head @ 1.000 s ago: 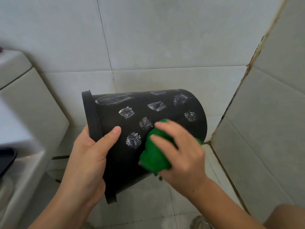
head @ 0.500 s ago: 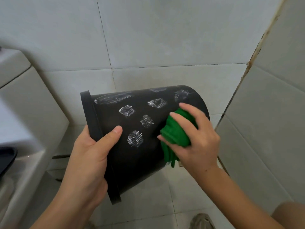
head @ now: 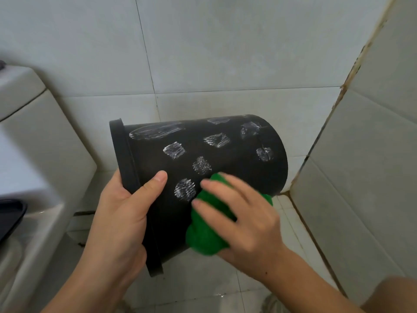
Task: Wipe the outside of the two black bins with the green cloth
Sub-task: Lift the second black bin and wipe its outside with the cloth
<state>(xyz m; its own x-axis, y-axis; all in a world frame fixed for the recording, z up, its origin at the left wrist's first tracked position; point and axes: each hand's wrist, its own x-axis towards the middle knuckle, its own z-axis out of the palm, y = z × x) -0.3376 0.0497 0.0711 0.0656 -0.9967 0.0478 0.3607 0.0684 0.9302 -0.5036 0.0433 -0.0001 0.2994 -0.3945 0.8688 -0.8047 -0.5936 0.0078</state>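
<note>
Left hand (head: 121, 213) grips sideways black bin (head: 225, 168) (base right); right hand (head: 246, 220) clutches green cloth (head: 207, 236).
</note>
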